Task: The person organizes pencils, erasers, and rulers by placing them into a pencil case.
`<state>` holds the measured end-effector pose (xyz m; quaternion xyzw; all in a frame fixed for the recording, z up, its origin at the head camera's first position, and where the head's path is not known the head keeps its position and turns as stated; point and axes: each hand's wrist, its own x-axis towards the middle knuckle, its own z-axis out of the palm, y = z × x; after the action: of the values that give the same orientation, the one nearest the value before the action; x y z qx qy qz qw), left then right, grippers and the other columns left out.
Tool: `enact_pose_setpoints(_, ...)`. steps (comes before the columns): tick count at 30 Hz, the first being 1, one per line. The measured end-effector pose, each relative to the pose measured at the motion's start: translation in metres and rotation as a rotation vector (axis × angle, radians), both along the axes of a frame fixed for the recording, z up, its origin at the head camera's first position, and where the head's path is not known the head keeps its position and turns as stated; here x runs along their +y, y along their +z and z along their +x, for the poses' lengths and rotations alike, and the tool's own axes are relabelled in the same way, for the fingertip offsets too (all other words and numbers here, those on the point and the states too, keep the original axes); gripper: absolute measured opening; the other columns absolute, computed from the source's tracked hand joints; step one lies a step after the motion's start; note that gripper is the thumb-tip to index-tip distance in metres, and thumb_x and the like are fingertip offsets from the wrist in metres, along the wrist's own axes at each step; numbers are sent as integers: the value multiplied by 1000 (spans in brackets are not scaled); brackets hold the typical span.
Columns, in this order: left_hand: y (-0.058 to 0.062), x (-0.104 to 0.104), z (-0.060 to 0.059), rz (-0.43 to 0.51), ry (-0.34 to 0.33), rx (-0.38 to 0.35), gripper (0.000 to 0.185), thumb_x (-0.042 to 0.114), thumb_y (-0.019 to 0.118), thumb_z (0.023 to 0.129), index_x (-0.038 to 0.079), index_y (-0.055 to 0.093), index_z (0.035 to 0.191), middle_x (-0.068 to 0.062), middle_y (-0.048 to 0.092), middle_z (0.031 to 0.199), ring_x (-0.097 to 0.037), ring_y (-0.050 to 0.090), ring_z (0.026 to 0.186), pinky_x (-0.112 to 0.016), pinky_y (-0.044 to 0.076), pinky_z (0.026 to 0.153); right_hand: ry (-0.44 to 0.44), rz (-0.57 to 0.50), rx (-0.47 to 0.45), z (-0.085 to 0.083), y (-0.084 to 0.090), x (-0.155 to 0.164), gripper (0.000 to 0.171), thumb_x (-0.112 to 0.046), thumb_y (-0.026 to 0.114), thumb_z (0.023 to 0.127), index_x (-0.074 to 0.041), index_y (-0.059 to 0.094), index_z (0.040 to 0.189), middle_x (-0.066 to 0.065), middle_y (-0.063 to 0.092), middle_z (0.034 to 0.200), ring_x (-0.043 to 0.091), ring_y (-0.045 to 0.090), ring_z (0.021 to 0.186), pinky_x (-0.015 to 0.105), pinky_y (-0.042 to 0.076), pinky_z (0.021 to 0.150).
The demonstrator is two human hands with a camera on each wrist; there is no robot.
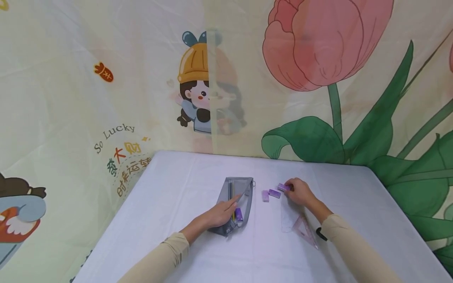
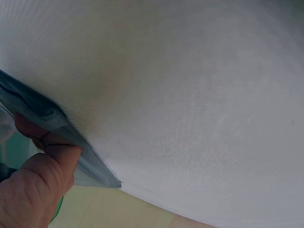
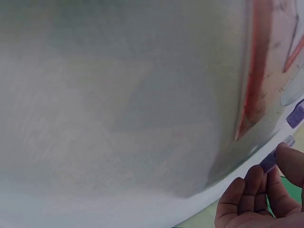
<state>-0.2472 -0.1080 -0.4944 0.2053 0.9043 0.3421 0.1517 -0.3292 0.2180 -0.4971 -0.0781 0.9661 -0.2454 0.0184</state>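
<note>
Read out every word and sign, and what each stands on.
"So Lucky": backdrop cloth, left side.
"發大财": same cloth, below it.
"时来运转": same cloth, lowest.
Sign on the printed red bag: too small to read surely.
Triangle ruler and clear ruler: markings too blurred.
Purple blocks: no lettering readable.

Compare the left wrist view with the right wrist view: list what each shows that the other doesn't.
Only the left wrist view shows the left hand, at the edge of the grey mesh pencil case. Only the right wrist view shows the right hand pinching a purple eraser, another purple eraser beyond it, and part of a reddish set square. Both share the white tablecloth.
</note>
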Motion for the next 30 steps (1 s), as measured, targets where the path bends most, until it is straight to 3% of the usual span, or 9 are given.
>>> enact_pose_setpoints(2, 0, 0, 0, 2, -4, -1, 50, 34, 26, 109, 21, 29, 157, -26, 63, 104, -22, 58, 97, -47, 44, 99, -23, -19, -1, 2, 0, 2, 28, -6, 67, 90, 5, 65, 116, 17, 62, 103, 26, 56, 91, 42, 53, 84)
enact_pose_setpoints(5, -1, 1, 0, 2, 0, 7, 51, 34, 26, 109, 20, 30, 157, -20, 64, 115, -23, 58, 101, -48, 44, 100, -31, -53, 15, 5, 3, 3, 27, -4, 67, 90, 6, 65, 115, 18, 62, 103, 27, 56, 90, 43, 54, 83)
enact_pose_setpoints(8, -1, 1, 0, 3, -5, 8, 51, 34, 26, 109, 19, 29, 157, -20, 65, 111, -23, 59, 101, -48, 44, 101, -26, -83, 47, 9, 7, -1, 25, -2, 67, 88, 6, 66, 112, 17, 63, 102, 26, 56, 89, 41, 55, 81)
enact_pose_setpoints(14, -2, 1, 0, 16, 3, -8, 51, 34, 27, 109, 19, 30, 157, -23, 58, 135, -25, 58, 107, -51, 42, 106, 6, -102, 66, 22, 16, -23, 23, -4, 70, 87, 4, 69, 109, 14, 63, 98, 23, 56, 86, 37, 54, 77)
enact_pose_setpoints(17, -1, 2, 0, 23, 5, -16, 51, 35, 27, 109, 19, 30, 157, -23, 59, 132, -25, 59, 105, -51, 43, 104, 0, -104, 48, 27, 19, -37, 23, -5, 72, 87, 3, 69, 108, 13, 62, 97, 22, 56, 85, 35, 54, 75)
enact_pose_setpoints(25, 0, 0, 1, 15, 1, -2, 50, 33, 29, 109, 19, 31, 156, -18, 64, 97, -23, 59, 96, -47, 45, 97, 3, -111, -5, 31, 15, -66, 24, -8, 74, 86, 0, 69, 108, 9, 60, 94, 20, 53, 83, 30, 52, 73)
enact_pose_setpoints(27, 1, 0, 1, 13, 1, -3, 50, 33, 29, 109, 19, 31, 156, -16, 63, 95, -23, 58, 96, -47, 45, 95, 14, -117, -3, 32, 14, -72, 23, -8, 74, 86, 0, 70, 107, 8, 60, 92, 19, 53, 82, 30, 51, 72)
enact_pose_setpoints(30, 1, 0, 1, 10, -1, 4, 50, 32, 28, 109, 19, 31, 156, -19, 65, 106, -24, 59, 99, -48, 45, 98, 52, -120, 16, 34, 13, -81, 20, -4, 73, 84, 0, 71, 103, 7, 59, 89, 18, 52, 80, 29, 49, 70)
